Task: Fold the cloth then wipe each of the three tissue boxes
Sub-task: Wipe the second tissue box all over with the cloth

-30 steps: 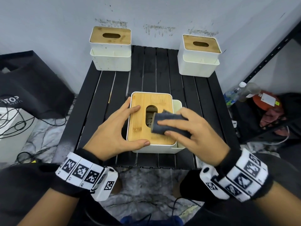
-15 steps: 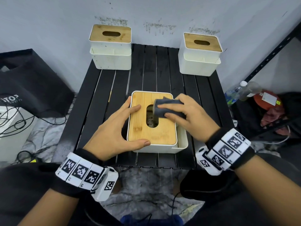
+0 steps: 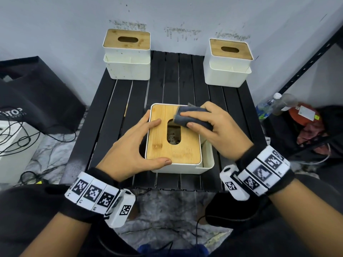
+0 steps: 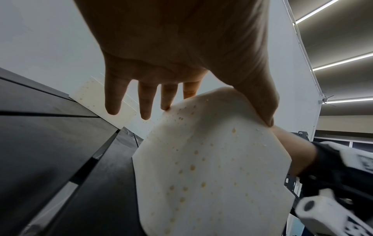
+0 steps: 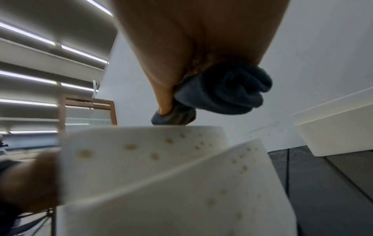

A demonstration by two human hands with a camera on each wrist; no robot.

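Note:
A white tissue box [image 3: 185, 168] with a bamboo lid [image 3: 159, 145] stands at the near middle of the black slatted table [image 3: 172, 86]. My left hand [image 3: 130, 147] holds its left side, thumb along the front edge, fingers on the lid's left rim. The box wall [image 4: 212, 167] is speckled with yellowish spots in the left wrist view. My right hand [image 3: 213, 127] grips a folded dark grey cloth [image 3: 187, 117] and presses it on the lid's far right corner; the cloth [image 5: 228, 92] is bunched in the palm. Two more boxes stand at the back left [image 3: 127, 54] and back right [image 3: 228, 62].
A black bag [image 3: 37, 93] and a white unit with cables [image 3: 13, 141] lie left of the table. Bottles [image 3: 274, 104] and clutter sit on the floor at the right by a black metal rack [image 3: 306, 64]. A wall rises just behind the table.
My right hand has slid the cloth from the lid's near right part to its far right corner. The left hand has kept its hold on the box.

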